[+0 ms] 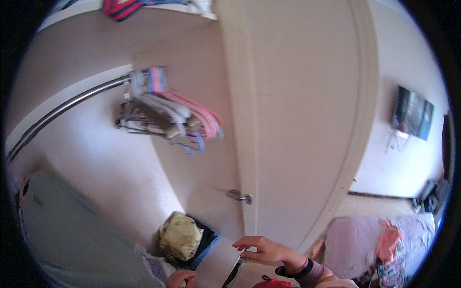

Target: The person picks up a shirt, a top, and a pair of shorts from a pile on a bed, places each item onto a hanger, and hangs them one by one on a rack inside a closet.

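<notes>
My right hand [260,248], with a dark band at the wrist, reaches in from the bottom centre in front of the open wardrobe. Its fingers are bent and apart from the thumb, with nothing seen between them. At the lower edge, my left hand [181,278] is partly cut off by the frame; whether it grips anything is hidden. A pile of folded cloth [180,235], yellowish on top with dark and blue layers under it, lies on the wardrobe floor beyond both hands. Pink, white and blue clothes hangers [194,115] hang bunched together on a metal rail [83,96].
A pale door panel [302,108] stands upright at centre, near a metal hinge [239,196]. A large grey-green cloth [75,230] hangs at left. Striped fabric [121,8] sits on the upper shelf. At right are a bed [345,244], with orange cloth [389,241], and a wall-mounted screen [413,111].
</notes>
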Motion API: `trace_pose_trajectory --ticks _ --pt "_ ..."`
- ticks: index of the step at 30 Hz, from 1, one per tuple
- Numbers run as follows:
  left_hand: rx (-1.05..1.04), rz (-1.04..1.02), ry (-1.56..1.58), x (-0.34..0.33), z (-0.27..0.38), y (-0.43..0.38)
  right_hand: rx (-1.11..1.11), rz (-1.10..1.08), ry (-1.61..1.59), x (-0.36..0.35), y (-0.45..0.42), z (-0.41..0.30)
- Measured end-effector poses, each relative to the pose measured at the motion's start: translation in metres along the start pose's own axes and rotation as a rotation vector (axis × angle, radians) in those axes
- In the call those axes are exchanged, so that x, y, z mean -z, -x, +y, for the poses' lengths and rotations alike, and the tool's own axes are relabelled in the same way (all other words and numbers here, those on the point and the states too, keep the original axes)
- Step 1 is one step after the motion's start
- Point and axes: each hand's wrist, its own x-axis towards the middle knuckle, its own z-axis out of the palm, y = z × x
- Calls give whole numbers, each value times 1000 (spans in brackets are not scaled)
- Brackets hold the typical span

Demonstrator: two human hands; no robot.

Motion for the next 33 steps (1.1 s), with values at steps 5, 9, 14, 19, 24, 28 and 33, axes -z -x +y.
trace_pose_trajectory --ticks 5,9,14,19,24,28,33 --pt "117 -102 51 -26 26 -18 -136 207 64 23 86 12" --pt "82 -160 156 -49 43 -30 -142 333 18 42 150 5" --pt "74 -253 221 -109 41 -18 -231 454 14 64 229 0" --pt "109 -470 272 -164 94 -27 -355 615 88 79 312 -9" --pt "-48 -581 256 -220 164 -48 -445 718 109 80 389 -28" --pt "-90 -712 320 -265 200 -53 -523 834 131 73 448 -42" --pt "-155 -934 443 -320 238 -70 -609 1140 236 42 512 -55"
